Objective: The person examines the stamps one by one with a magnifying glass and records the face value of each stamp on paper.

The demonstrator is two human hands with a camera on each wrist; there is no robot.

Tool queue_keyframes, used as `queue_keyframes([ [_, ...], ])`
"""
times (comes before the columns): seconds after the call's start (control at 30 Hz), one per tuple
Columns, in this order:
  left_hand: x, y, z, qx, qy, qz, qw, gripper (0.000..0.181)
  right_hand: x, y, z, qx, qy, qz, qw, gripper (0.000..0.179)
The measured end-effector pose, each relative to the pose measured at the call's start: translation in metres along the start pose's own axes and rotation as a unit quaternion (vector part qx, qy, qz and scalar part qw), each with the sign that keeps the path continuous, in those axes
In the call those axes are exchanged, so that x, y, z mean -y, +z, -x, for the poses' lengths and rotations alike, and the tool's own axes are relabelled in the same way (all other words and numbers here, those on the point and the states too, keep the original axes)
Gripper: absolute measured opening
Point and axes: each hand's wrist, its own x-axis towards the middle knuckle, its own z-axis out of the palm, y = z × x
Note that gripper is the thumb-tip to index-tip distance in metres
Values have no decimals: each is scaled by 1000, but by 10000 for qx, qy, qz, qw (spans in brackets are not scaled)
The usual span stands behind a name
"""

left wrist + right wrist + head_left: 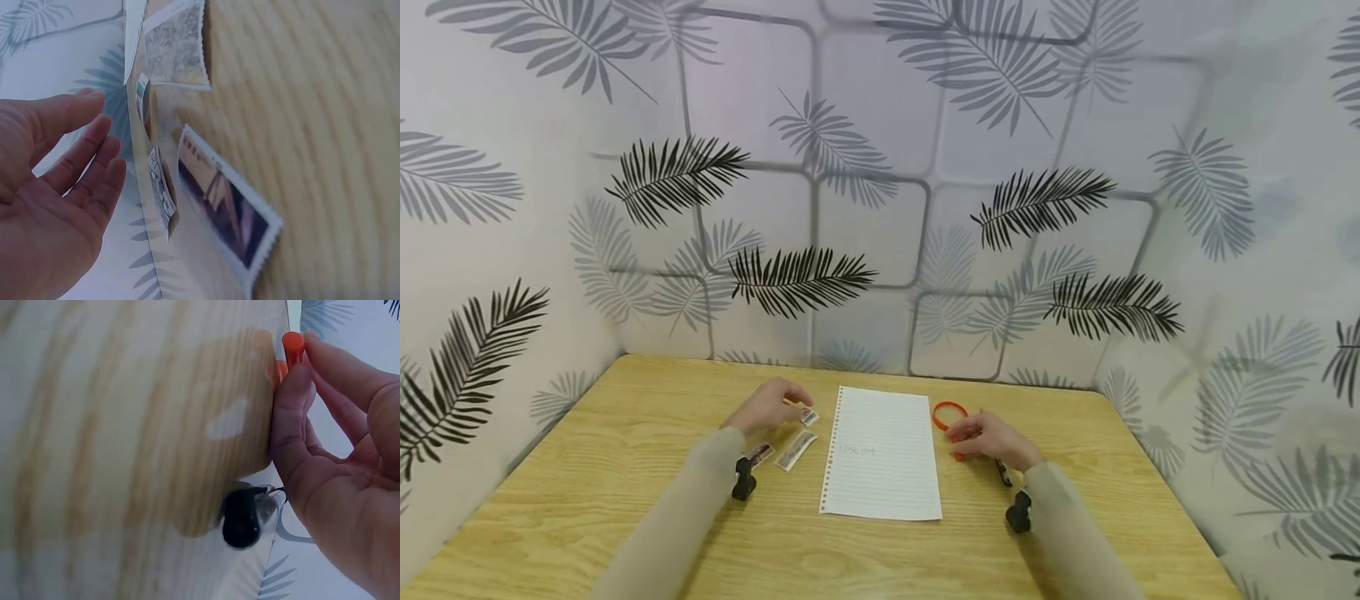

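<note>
My right hand (996, 442) pinches the orange handle of a magnifying glass (292, 349) between thumb and fingers. The round orange rim shows beyond the fingertips in the head view, close over the table. My left hand (62, 169) hovers at the left with fingers loosely bent and nothing between them in the left wrist view. Close by its fingertips is a small postage stamp (808, 416). A larger stamp with a grey picture (796, 450) and a dark-pictured stamp (228, 206) lie nearer me, their edges perforated.
Between the hands lies a lined sheet of paper (887, 475) with punched holes along its left edge and faint handwriting. A small black object with a clear part (240, 519) is by my right wrist. Behind the wooden table (1037, 550) hangs a leaf-patterned backdrop (865, 217).
</note>
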Motion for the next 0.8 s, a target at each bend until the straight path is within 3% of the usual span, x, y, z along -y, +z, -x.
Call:
queue_keyframes([
  [0.1, -1, -1, -5, 182, -15, -37, 9998, 25, 1, -1, 0, 19, -18, 27, 10000, 32],
  [0.33, 1, 1, -11, 518, -405, -45, 9978, 23, 0, -1, -3, -56, 203, 286, 9994, 32],
  [0.6, 4, 6, -15, 581, -286, -392, 9971, 19, -2, 1, -10, -353, 329, 643, 9968, 28],
  [0.8, 4, 6, -18, 684, -187, -497, 9962, 20, -5, 2, -11, -392, 394, 518, 9971, 29],
])
